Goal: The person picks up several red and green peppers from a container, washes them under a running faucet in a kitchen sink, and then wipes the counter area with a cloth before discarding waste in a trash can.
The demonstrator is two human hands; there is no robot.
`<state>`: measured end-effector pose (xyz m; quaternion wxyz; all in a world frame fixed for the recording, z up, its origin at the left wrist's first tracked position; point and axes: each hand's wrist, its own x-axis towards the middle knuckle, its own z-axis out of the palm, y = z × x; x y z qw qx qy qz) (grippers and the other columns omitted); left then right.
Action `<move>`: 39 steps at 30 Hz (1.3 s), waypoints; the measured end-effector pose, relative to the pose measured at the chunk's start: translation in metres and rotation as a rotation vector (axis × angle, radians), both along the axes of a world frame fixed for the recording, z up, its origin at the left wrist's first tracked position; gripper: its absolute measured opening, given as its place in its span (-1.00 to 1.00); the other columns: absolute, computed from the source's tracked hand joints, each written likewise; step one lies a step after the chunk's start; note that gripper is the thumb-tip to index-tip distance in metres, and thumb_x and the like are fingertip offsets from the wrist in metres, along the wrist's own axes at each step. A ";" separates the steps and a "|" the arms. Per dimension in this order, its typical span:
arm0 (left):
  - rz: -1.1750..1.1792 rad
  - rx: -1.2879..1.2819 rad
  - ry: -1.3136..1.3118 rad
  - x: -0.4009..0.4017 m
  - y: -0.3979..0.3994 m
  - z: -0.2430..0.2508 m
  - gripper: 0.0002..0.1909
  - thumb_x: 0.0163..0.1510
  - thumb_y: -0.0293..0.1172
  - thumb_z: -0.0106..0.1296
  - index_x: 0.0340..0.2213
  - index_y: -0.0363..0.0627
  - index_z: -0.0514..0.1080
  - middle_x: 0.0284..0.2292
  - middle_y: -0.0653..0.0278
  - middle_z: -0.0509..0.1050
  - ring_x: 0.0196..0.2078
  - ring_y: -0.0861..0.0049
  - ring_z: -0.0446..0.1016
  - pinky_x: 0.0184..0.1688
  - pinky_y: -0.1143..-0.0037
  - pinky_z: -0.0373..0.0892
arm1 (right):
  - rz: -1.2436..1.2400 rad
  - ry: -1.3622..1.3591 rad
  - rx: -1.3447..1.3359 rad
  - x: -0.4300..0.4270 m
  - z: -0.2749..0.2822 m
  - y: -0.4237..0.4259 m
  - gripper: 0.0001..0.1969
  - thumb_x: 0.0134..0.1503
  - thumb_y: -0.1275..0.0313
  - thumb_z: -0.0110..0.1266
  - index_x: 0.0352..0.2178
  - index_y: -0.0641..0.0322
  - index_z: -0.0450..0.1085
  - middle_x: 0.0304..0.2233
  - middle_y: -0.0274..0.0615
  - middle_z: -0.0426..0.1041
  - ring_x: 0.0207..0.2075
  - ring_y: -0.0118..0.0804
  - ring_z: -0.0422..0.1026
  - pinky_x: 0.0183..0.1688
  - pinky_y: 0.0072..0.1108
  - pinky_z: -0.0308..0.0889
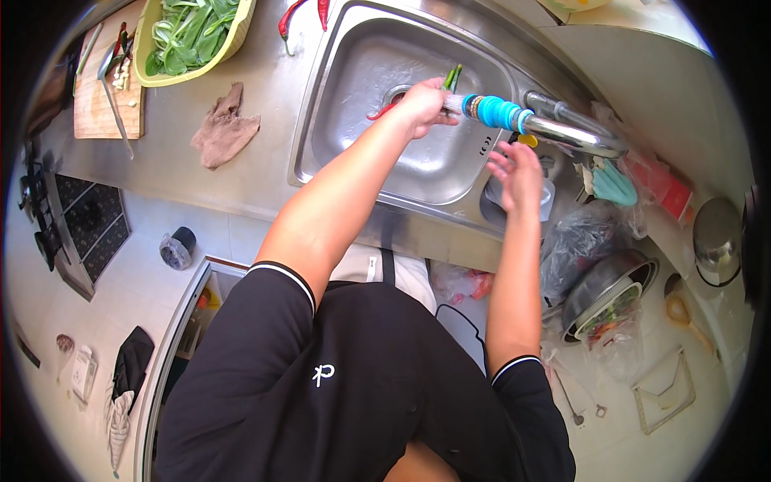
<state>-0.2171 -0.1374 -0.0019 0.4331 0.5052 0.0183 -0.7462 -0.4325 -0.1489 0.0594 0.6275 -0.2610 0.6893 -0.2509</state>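
My left hand (429,108) is over the steel sink basin (349,129), at the stream below the blue faucet extension (495,111). Green chili peppers (452,78) stick out beyond its fingers, seemingly held; the fingers partly hide them. Near the drain, beside that wrist, lies a red chili pepper (382,112). My right hand (519,175) hangs at the basin's right edge, fingers apart and holding nothing, below the chrome spout (572,135). More red chili peppers (289,24) lie on the counter at the basin's upper left.
Left on the counter are a brown cloth (226,129), a yellow basket (140,54) of leafy greens, and a wooden cutting board (90,114) with garlic cloves and a metal utensil (114,108). At the right stand plastic bags (581,235) and a metal bowl (647,268).
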 end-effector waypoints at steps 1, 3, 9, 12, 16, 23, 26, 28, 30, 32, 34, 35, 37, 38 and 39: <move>0.001 -0.002 -0.004 0.001 0.006 -0.005 -0.70 0.18 -0.55 -0.21 -0.04 -0.22 0.27 -0.23 0.21 0.42 -0.26 0.44 0.47 -0.16 0.30 0.46 | -0.080 0.031 0.001 -0.015 -0.006 -0.009 -0.71 0.14 0.42 0.02 -0.12 0.30 0.24 -0.28 -0.11 0.42 -0.37 -0.27 0.47 -0.40 -0.49 0.45; -0.044 0.182 -0.223 0.001 0.024 -0.027 -0.64 0.17 -0.56 -0.24 0.02 -0.19 0.23 -0.29 0.26 0.39 -0.34 0.49 0.44 -0.31 0.37 0.51 | -0.165 0.084 -0.023 -0.043 -0.010 -0.036 -0.79 0.11 0.45 0.00 -0.23 0.31 0.26 -0.38 -0.14 0.39 -0.47 -0.33 0.42 -0.50 -0.55 0.40; -0.083 0.353 -0.355 0.022 0.084 -0.044 -0.52 0.12 -0.62 -0.26 0.10 -0.17 0.16 -0.33 0.29 0.37 -0.41 0.53 0.41 -0.38 0.45 0.50 | 0.001 0.408 -0.248 -0.035 0.010 -0.075 -0.76 0.03 0.55 -0.04 -0.22 0.39 0.24 -0.48 -0.20 0.39 -0.63 -0.50 0.32 -0.65 -0.69 0.22; -0.122 0.363 -0.434 0.027 0.110 -0.054 -0.54 0.10 -0.59 -0.21 0.07 -0.16 0.25 -0.35 0.26 0.41 -0.39 0.52 0.44 -0.40 0.47 0.47 | 0.056 0.377 -0.277 -0.027 0.018 -0.063 -0.64 0.07 0.54 -0.03 -0.08 0.47 0.20 -0.43 -0.16 0.43 -0.60 -0.50 0.36 -0.64 -0.70 0.24; -0.265 0.278 -0.772 0.026 0.124 -0.056 -0.64 0.08 -0.50 -0.12 -0.07 -0.13 0.43 -0.35 0.04 0.50 -0.29 0.41 0.51 -0.29 0.42 0.44 | 0.241 0.395 -0.275 -0.013 -0.004 -0.012 -0.52 0.12 0.47 0.00 0.07 0.40 0.15 -0.37 -0.16 0.46 -0.48 -0.44 0.45 -0.51 -0.62 0.35; -0.446 0.096 -1.182 0.036 0.116 -0.016 -0.63 0.07 -0.44 -0.10 -0.06 -0.22 0.37 -0.12 -0.13 0.39 -0.10 -0.04 0.43 -0.03 0.22 0.34 | 0.851 0.450 -0.238 0.059 -0.030 0.075 -0.56 0.09 0.39 0.05 -0.01 0.36 0.29 -0.33 -0.09 0.50 -0.33 -0.29 0.49 -0.22 -0.50 0.38; -0.335 -0.064 -1.342 0.035 0.115 0.007 -0.63 0.07 -0.46 -0.10 -0.06 -0.27 0.35 -0.13 -0.11 0.36 -0.12 -0.05 0.42 -0.06 0.22 0.35 | 0.847 0.361 -0.281 0.079 -0.025 0.085 -0.57 0.08 0.37 0.06 -0.03 0.35 0.31 -0.34 -0.07 0.51 -0.33 -0.26 0.49 -0.23 -0.50 0.38; -0.274 -0.242 -1.435 0.041 0.110 0.020 -0.63 0.06 -0.48 -0.09 -0.06 -0.28 0.34 -0.14 -0.11 0.36 -0.13 -0.04 0.42 -0.07 0.23 0.36 | 0.846 0.366 -0.325 0.083 -0.027 0.088 -0.58 0.08 0.36 0.06 -0.03 0.34 0.31 -0.35 -0.08 0.51 -0.33 -0.25 0.49 -0.23 -0.50 0.38; -0.228 -0.397 -1.561 0.048 0.111 0.018 -0.64 0.02 -0.52 -0.07 -0.09 -0.25 0.35 -0.20 -0.07 0.36 -0.17 0.00 0.42 -0.12 0.22 0.37 | 0.853 0.348 -0.260 0.080 -0.040 0.088 -0.60 0.07 0.33 0.07 -0.08 0.36 0.35 -0.34 -0.04 0.51 -0.31 -0.19 0.50 -0.21 -0.47 0.38; -0.361 -0.289 -1.487 0.052 0.113 0.014 -0.64 0.02 -0.54 -0.07 -0.09 -0.23 0.36 -0.20 -0.05 0.37 -0.17 0.01 0.43 -0.12 0.21 0.36 | 0.926 0.420 -0.239 0.060 -0.060 0.096 -0.61 0.07 0.32 0.07 -0.11 0.35 0.37 -0.33 -0.02 0.52 -0.30 -0.15 0.51 -0.20 -0.44 0.38; -0.323 -0.316 -1.522 0.059 0.107 0.019 -0.65 0.02 -0.54 -0.08 -0.10 -0.20 0.39 -0.23 0.02 0.41 -0.16 0.06 0.42 -0.14 0.22 0.36 | 0.932 0.448 -0.240 0.057 -0.063 0.094 -0.63 0.08 0.27 0.07 -0.16 0.32 0.40 -0.31 0.04 0.52 -0.25 -0.07 0.51 -0.16 -0.40 0.38; -0.315 -0.329 -1.528 0.069 0.100 0.020 -0.65 0.02 -0.54 -0.08 -0.10 -0.20 0.39 -0.23 0.02 0.41 -0.16 0.06 0.42 -0.14 0.22 0.36 | 0.890 0.411 -0.205 0.056 -0.064 0.095 -0.64 0.08 0.25 0.07 -0.18 0.30 0.42 -0.32 0.03 0.52 -0.24 -0.09 0.51 -0.16 -0.43 0.37; -0.065 -0.268 -1.671 0.090 0.094 0.020 -0.68 0.04 -0.52 -0.08 -0.13 -0.20 0.41 -0.23 0.03 0.42 -0.15 0.08 0.43 -0.15 0.26 0.37 | 0.903 0.416 -0.120 0.061 -0.049 0.093 -0.66 0.09 0.25 0.07 -0.21 0.32 0.43 -0.34 0.00 0.53 -0.26 -0.14 0.51 -0.17 -0.46 0.37; -0.017 -0.212 -1.693 0.102 0.087 0.021 -0.68 0.04 -0.51 -0.08 -0.13 -0.21 0.41 -0.23 0.03 0.43 -0.15 0.08 0.43 -0.13 0.28 0.37 | 0.900 0.421 -0.119 0.053 -0.057 0.099 -0.66 0.09 0.25 0.07 -0.21 0.32 0.43 -0.34 0.00 0.53 -0.26 -0.14 0.51 -0.17 -0.46 0.37; 0.038 -0.167 -1.721 0.116 0.074 0.025 -0.69 0.05 -0.49 -0.08 -0.13 -0.21 0.41 -0.22 0.03 0.43 -0.14 0.09 0.43 -0.12 0.30 0.36 | 0.899 0.416 -0.110 0.043 -0.073 0.105 -0.67 0.09 0.26 0.06 -0.23 0.32 0.44 -0.35 -0.02 0.53 -0.28 -0.17 0.50 -0.18 -0.47 0.37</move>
